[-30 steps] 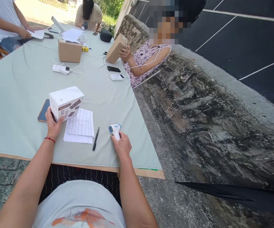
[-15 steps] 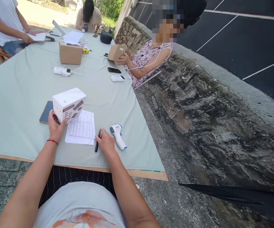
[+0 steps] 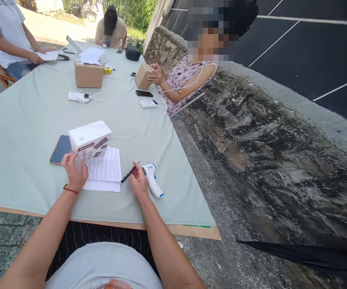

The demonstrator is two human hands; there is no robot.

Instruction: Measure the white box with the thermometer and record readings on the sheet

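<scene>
My left hand (image 3: 75, 171) is at the near lower corner of a white printed box (image 3: 92, 138), its fingers and thumb closed against it. The box stands over the far part of some printed sheets (image 3: 105, 170). To the right of the sheets, my right hand (image 3: 139, 180) pinches a black pen (image 3: 127, 174), which slants with its lower end over the edge of the paper. A white and blue infrared thermometer (image 3: 152, 180) lies close beside my right hand. A dark-screened phone (image 3: 61, 149) rests left of the box.
Farther along the cloth-covered table (image 3: 35, 132) are a white device with a cable (image 3: 78, 96), a cardboard box (image 3: 89, 75) topped with papers, a black phone (image 3: 144, 93) and another white device (image 3: 148, 104). A person on the right handles a small carton (image 3: 143, 76). Two others sit farther back.
My right hand has picked the pen up off the cloth and tilted it. My left hand has shifted its hold to the box's near side. The person on the right has turned the carton.
</scene>
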